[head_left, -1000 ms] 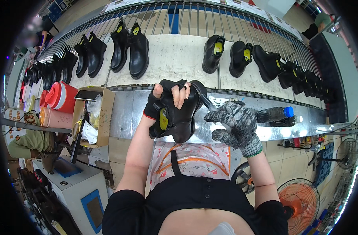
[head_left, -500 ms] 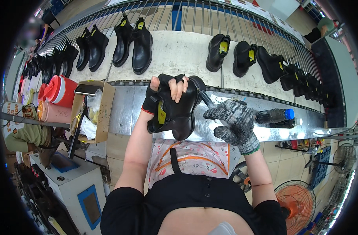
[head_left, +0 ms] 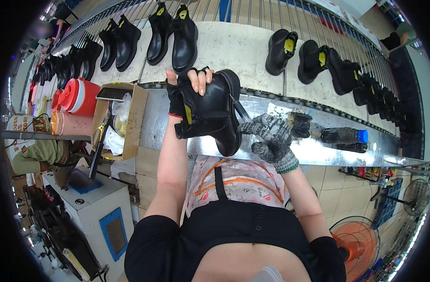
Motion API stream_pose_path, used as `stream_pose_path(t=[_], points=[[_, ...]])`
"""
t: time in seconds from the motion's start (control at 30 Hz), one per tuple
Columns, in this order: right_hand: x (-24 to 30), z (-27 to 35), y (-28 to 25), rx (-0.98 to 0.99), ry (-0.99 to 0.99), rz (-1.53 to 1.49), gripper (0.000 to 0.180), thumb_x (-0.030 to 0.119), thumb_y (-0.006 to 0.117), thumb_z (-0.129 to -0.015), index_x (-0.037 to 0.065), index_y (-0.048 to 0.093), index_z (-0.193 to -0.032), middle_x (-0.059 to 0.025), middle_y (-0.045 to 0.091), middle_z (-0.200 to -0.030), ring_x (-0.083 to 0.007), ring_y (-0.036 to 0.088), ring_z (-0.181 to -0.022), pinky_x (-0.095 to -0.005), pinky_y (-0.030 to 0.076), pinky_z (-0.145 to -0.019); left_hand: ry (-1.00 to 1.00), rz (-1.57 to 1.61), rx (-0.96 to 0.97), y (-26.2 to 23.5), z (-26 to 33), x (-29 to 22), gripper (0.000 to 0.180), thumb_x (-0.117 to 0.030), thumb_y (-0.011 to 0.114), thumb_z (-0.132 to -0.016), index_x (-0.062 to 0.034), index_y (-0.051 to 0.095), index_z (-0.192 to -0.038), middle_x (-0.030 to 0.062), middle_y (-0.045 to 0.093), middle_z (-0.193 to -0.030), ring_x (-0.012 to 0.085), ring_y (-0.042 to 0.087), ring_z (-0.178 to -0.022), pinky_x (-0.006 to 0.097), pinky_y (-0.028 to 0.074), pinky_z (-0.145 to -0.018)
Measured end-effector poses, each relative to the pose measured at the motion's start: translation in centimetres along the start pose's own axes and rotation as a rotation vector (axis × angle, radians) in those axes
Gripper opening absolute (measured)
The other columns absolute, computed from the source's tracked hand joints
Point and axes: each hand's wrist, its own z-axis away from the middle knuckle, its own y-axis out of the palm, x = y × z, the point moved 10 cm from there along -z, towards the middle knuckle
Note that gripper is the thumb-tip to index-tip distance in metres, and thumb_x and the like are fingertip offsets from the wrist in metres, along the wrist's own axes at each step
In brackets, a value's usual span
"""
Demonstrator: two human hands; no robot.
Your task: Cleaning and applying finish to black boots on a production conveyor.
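My left hand (head_left: 192,82) grips a black ankle boot (head_left: 214,115) with a yellow tag, holding it up over the metal bench edge (head_left: 318,152), sole facing right. My right hand (head_left: 270,140), in a grey knitted glove, is closed on a thin dark-handled tool (head_left: 241,112) whose end touches the boot near its heel. A dirty brush block (head_left: 299,124) lies on the bench just behind the gloved hand.
Black boots (head_left: 179,33) stand in pairs along the pale conveyor (head_left: 243,51) beyond the bench. A dark bottle with a blue cap (head_left: 344,136) lies at right. A cardboard box (head_left: 130,120), red jug (head_left: 81,96) and grey machine (head_left: 90,207) sit left; an orange fan (head_left: 361,239) stands lower right.
The boot has stayed in my left hand, turned slightly with its sole lower. My gloved right hand has kept close beside it with the tool.
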Motion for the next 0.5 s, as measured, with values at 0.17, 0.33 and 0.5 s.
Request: stream_pose_path(t=[0.17,0.33,0.5], points=[[0.9,-0.4,0.9,-0.054,-0.036,-0.007,0.025,0.037,0.059,-0.078,0.036,0.066,-0.102,0.0013,0.049,-0.074,-0.0163,0.052,-0.065,-0.0336,0.039,-0.051,0.032,0.07,0.008,-2.3,0.1,-0.3,0.075,-0.073,0.021,-0.088,-0.0098,0.049,-0.058,0.0034,0.048,-0.057,0.0185,0.042,-0.081,0.033,0.026,-0.098],[1.0,-0.1,1.4,-0.036,0.012,-0.108,0.024,0.028,0.058,-0.078,0.033,0.068,-0.099,-0.0005,0.051,-0.073,-0.0191,0.055,-0.068,-0.0335,0.042,-0.055,0.038,0.121,-0.021,-3.8,0.4,-0.3,0.076,-0.073,0.021,-0.088,-0.0095,0.049,-0.059,0.0037,0.048,-0.059,0.0188,0.042,-0.081,0.033,0.027,-0.098],[0.3,0.6,2.3,-0.025,0.025,-0.196,0.024,0.025,0.054,-0.08,0.027,0.071,-0.098,-0.0019,0.055,-0.072,-0.0206,0.057,-0.069,-0.0338,0.045,-0.057,0.04,0.135,-0.059,-4.8,0.5,-0.4,0.076,-0.074,0.022,-0.087,-0.0089,0.049,-0.059,0.0043,0.048,-0.059,0.0189,0.042,-0.082,0.033,0.026,-0.099]])
